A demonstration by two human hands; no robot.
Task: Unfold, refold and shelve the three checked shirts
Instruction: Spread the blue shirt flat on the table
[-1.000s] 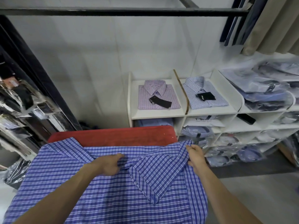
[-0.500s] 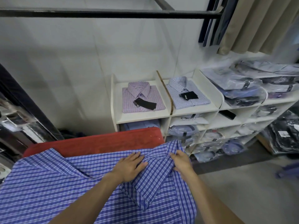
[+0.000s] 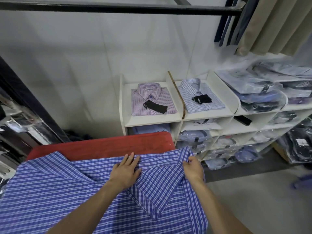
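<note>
My left hand (image 3: 125,171) has moved up and now lies flat, fingers straight, pressing the blue checked shirt (image 3: 84,191) on the red worktop (image 3: 101,146) at lower centre. My right hand (image 3: 193,169) still pinches its right edge. I judge the refold is starting.

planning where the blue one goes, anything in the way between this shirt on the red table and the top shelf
Nothing visible blocks the way from the dark blue checked shirt to the white shelf unit, but both top compartments in reach are taken: a folded pink checked shirt fills one, a folded light blue checked shirt the other.
</note>
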